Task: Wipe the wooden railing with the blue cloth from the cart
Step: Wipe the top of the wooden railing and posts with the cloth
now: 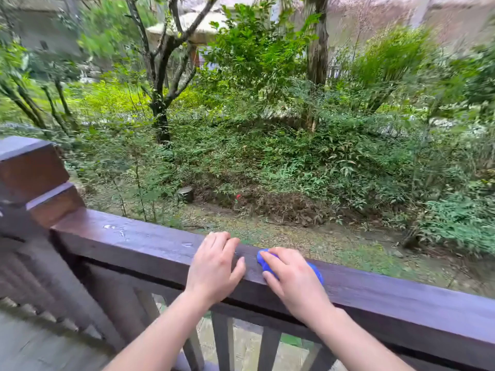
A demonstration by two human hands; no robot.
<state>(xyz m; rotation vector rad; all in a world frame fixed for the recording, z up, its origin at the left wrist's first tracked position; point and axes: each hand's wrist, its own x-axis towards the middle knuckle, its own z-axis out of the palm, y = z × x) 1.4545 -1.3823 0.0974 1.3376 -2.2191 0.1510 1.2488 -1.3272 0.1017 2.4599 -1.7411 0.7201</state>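
A dark brown wooden railing (139,245) runs from the left post down to the lower right, with a few water drops on its top. My right hand (294,282) presses a blue cloth (263,261) flat on the rail top; most of the cloth is hidden under the palm, with blue showing at the fingertips and at the far side of the hand. My left hand (214,266) rests just left of it, fingers draped over the rail's far edge and thumb on the near face, holding no cloth. No cart is in view.
A thick square wooden post (32,178) stands at the left end of the rail. Vertical balusters (222,341) hang below the rail. Beyond the rail lie a gravel path, shrubs and trees (160,76). Deck boards (40,344) show at lower left.
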